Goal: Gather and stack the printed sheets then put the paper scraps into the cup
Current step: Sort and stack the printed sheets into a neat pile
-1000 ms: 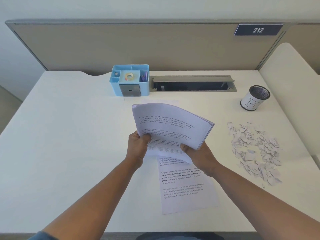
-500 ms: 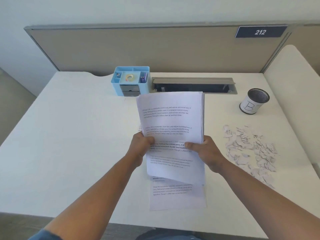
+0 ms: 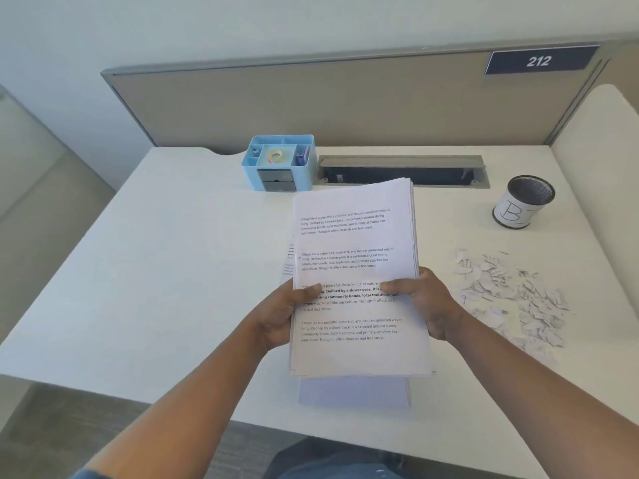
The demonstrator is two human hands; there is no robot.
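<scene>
Currently stacking step: left hand [image 3: 280, 318] and right hand [image 3: 427, 302] each grip the printed sheets [image 3: 356, 271] by opposite side edges, held over the worktop [image 3: 173, 271]; next likely square and lay down, then paper scraps [image 3: 511, 299], right of the grip, into cup [image 3: 524, 202].

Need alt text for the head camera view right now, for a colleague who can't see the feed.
Both hands, left hand and right hand, hold a stack of printed sheets by its side edges above a white desk. Paper scraps lie in a pile to the right, near a mesh cup; a blue organizer stands behind.
</scene>
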